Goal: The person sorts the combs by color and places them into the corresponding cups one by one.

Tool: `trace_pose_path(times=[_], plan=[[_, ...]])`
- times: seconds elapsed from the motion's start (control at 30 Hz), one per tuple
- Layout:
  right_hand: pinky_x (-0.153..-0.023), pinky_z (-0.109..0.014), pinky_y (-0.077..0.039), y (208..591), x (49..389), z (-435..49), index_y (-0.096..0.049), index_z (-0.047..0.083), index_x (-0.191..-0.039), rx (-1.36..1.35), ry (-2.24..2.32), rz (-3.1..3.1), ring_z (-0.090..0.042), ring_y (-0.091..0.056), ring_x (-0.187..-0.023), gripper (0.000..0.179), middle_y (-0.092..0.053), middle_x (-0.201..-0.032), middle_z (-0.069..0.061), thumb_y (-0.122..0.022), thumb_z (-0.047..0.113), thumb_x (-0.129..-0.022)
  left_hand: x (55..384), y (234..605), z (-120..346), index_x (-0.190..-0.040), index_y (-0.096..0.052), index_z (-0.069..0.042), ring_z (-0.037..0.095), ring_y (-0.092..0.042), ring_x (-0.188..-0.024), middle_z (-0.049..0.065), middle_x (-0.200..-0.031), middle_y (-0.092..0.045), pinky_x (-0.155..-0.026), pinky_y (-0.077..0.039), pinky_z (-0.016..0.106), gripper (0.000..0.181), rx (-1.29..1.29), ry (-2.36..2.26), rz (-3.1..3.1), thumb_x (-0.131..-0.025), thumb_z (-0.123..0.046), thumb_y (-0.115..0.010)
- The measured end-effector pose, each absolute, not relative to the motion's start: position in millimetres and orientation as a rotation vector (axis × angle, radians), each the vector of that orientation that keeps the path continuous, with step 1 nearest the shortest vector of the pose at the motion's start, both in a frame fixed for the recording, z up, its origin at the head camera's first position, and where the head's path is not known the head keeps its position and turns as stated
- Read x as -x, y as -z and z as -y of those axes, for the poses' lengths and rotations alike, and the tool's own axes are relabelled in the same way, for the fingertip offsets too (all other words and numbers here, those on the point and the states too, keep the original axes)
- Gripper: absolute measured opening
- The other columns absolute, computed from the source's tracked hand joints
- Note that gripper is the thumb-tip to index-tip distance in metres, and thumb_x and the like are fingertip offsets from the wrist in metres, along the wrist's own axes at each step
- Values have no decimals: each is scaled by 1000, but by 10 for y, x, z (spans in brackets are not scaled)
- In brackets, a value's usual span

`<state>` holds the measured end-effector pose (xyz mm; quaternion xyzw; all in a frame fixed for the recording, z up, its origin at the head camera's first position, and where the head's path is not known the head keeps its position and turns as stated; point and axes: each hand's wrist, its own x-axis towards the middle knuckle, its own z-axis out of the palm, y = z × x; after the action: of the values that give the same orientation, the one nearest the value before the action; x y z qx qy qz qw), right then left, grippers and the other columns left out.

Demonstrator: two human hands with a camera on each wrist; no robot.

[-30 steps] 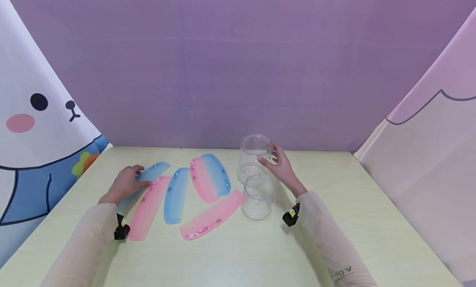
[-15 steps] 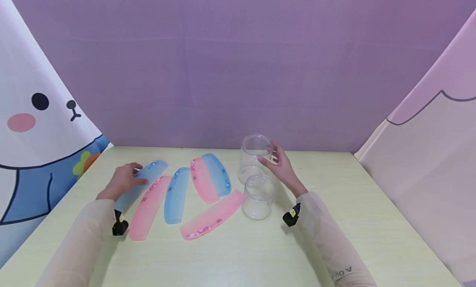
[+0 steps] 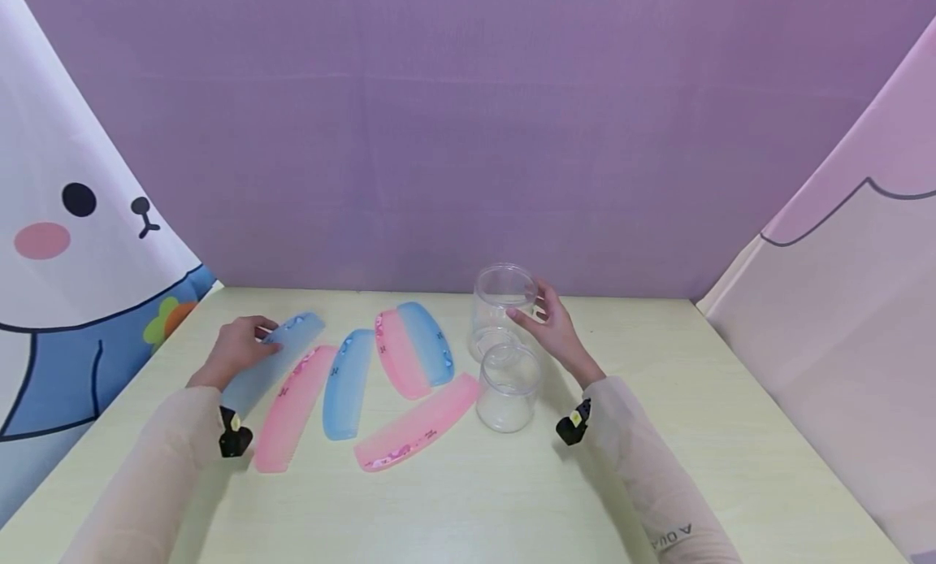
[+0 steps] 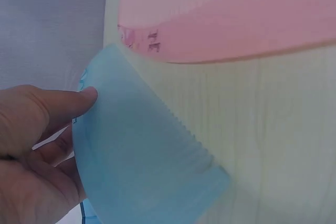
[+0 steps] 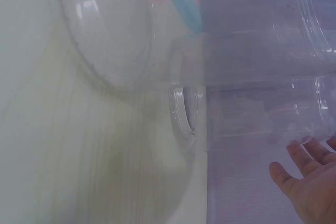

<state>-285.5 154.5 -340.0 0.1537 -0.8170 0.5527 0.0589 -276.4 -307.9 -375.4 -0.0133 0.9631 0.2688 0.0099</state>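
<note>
My left hand (image 3: 236, 351) pinches a blue comb (image 3: 256, 379) at the table's left, thumb on its near face. In the left wrist view, the thumb lies over the curved spine of the blue comb (image 4: 131, 145), whose teeth point away from the hand. My right hand (image 3: 552, 327) is beside the far clear jar (image 3: 491, 316). In the right wrist view, the fingertips of the right hand (image 5: 317, 182) touch or nearly touch that jar near its rim, with the fingers spread. A second clear jar (image 3: 506, 401) stands just in front of it.
A pink comb (image 3: 292, 414) lies beside the held one. Right of it are a blue comb (image 3: 347, 389), a pink comb (image 3: 400, 354) against another blue comb (image 3: 427, 344), and a slanting pink comb (image 3: 417, 427) near the front jar. A purple cloth (image 3: 453, 141) hangs behind.
My left hand has shifted left and slightly away from me, carrying the blue comb off the neighbouring pink comb. The right hand and both jars have stayed in place.
</note>
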Motion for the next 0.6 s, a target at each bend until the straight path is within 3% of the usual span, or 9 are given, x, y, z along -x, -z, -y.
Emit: trace_pose_path(times=[0.33,0.6], plan=[[-108,-53,-26,3607,3057,-1623,-20,10,-144,-451,-1684,2467,-35,-30,-133,75,-28,-146,-16,-64,26,-85,2773,3692,3146,-122,-46,10,43,-51,-96,34,-115,-49,-84,-47,52,44,35,-880,-3017,-87,-14,-58],[-107,-53,-27,3633,3076,-1620,-22,11,-143,-458,-1668,2453,-35,-33,-132,75,-30,-145,-17,-65,27,-84,2800,3594,3170,-122,-45,9,42,-51,-95,34,-114,-50,-84,-46,53,46,-49,-906,-3052,-85,-14,-59]])
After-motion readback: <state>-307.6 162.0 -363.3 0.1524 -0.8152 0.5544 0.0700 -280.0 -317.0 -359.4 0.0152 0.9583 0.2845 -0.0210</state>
